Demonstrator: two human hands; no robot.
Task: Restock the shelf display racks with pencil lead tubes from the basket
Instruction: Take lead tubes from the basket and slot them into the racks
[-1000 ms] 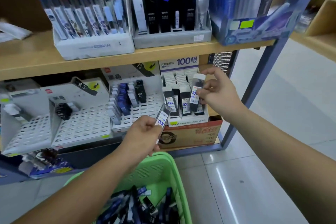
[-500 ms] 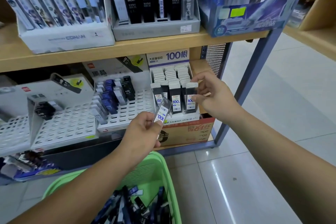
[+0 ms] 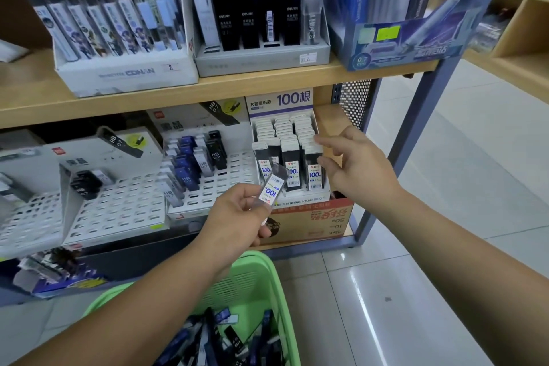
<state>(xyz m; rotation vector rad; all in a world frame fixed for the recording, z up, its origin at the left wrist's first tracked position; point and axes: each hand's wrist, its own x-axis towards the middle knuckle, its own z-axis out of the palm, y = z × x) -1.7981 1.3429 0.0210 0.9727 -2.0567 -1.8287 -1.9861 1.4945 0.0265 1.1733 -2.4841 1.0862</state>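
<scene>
At the lower shelf (image 3: 326, 119): the "100" rack (image 3: 300, 200) sits at the right end, on top of an orange carton (image 3: 309, 223).
Changed: 1 s ago the right hand carried a tube over the rack's front-right slot. 0.5 s ago it was seating it. Now the hand is off and the seated tube (image 3: 314, 172) stands upright in the front row.
Right hand (image 3: 359, 169): grip wide, fingers spread, holding nothing, just beside the rack's right edge.
Left hand (image 3: 237, 214): grip narrow, thumb and fingers pinching the held tube (image 3: 271, 187) by its lower end. The tube is tilted and sits in front of the rack. Can't tell if it touches the rack. Same hold as 1 s ago.
Front row: reads full across, but the held tube hides part of it.
Basket (image 3: 276, 273): green, below the left forearm, with a pile of loose tubes (image 3: 228, 339) left inside.
Perforated rack (image 3: 208, 190): left of the "100" rack, carries a few HB 0.7 tubes (image 3: 190, 169) and has many open slots.
Meaning: one placement is done and released cleanly.
Next (guess): the held tube goes in, either passed to the right hand or inserted directly. There's no obvious free slot in the "100" rack from this view, so it may need a check behind the front row.
Progress (guess): early to middle, given the basket stock and the open slots on the left.
</scene>
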